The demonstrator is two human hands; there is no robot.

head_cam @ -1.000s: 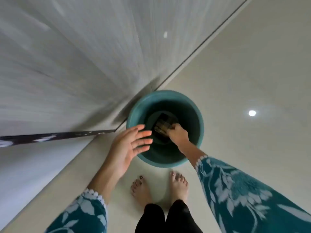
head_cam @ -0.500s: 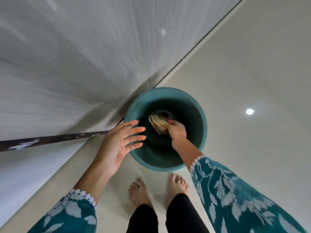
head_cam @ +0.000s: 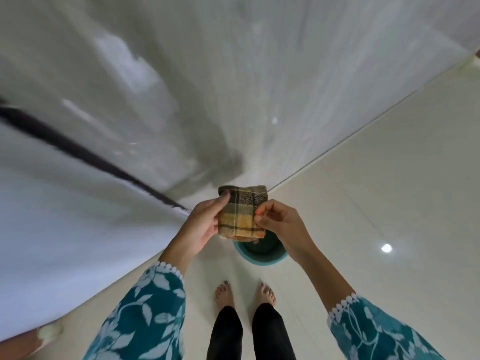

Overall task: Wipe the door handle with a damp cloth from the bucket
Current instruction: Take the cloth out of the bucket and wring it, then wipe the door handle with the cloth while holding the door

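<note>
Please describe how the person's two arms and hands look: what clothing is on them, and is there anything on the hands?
Both forearms are bare below wide teal sleeves printed with pale leaves and flowers, each cuff edged in white scalloped lace: left sleeve, right sleeve. The left hand and right hand wear no gloves; no rings or bracelets are visible.

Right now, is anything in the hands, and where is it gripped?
Yes: the folded cloth, held above the bucket. The left hand grips its left edge, thumb on top; the right hand pinches its right edge.
</note>
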